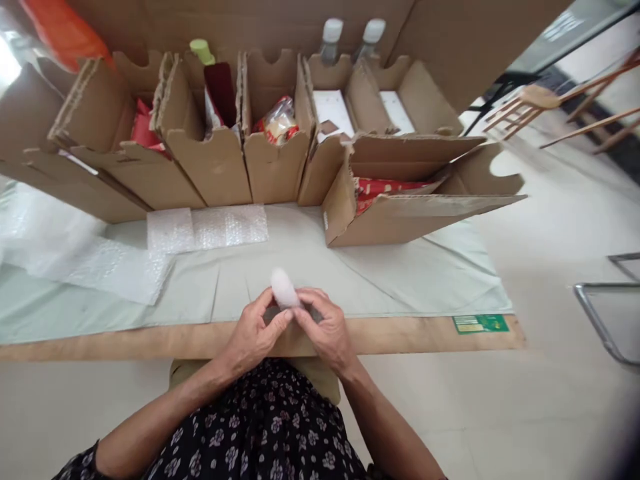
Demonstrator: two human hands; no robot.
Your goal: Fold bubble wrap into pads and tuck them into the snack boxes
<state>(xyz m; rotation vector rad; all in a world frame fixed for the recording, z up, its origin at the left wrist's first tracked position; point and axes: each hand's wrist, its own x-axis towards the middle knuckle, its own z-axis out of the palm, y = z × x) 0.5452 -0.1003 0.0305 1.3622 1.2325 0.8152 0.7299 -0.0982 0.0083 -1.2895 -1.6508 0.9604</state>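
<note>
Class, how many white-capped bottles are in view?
2. One white-capped bottle shows above the back edge of the cardboard boxes; the second bottle is just to its right. Others may be hidden behind the boxes.

Bare from the wrists up, a person's left forearm [165,410] is slanting in from 8 o'clock, the right forearm [387,417] from 5. The left hand [260,329] is pointing toward 1 o'clock, the right hand [327,331] toward 11; both are pinching, thumbs [279,323] lying close together, fingers [313,298] bending inward.
</note>
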